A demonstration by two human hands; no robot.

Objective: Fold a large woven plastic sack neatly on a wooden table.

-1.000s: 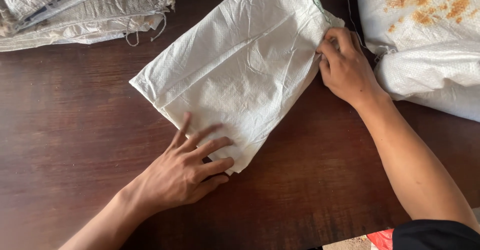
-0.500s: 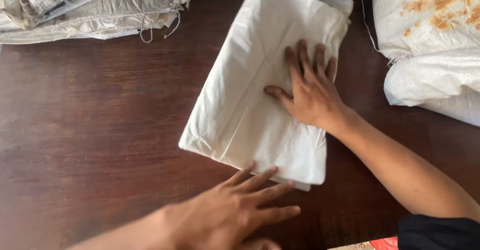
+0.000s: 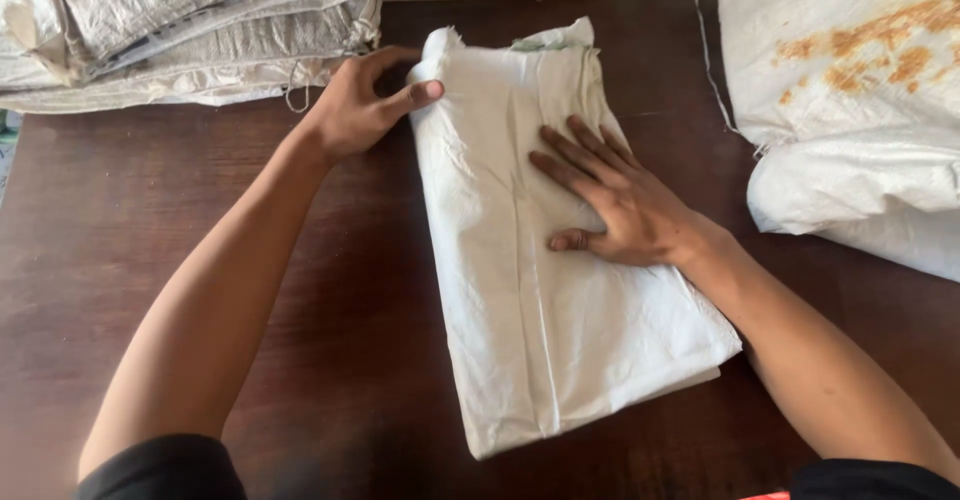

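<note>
We see a folded white woven sack (image 3: 540, 300) lying lengthwise in the middle of the dark brown wooden desk (image 3: 120, 220), its narrow end with a ragged edge pointing away from us and its near end a little wider and angled toward the right. The left hand (image 3: 362, 108) is at the sack's far left corner, with the thumb laid over the top of the cloth and the other fingers curled in beside the edge, so it seems to pinch that corner, though we cannot tell how firmly. The right hand (image 3: 615, 205) lies flat on the upper middle of the sack, palm down, its fingers (image 3: 570, 165) spread wide and pointing toward the far left, the thumb tucked along the cloth; it grips nothing and only presses on the surface. A long crease runs down the sack just left of this hand. At the far left of the desk sits a stack of folded greyish sacks (image 3: 200, 20), close to the left hand but apart from the white one. At the far right lies another white sack with orange-brown stains (image 3: 850, 70), well apart from the right hand.
</note>
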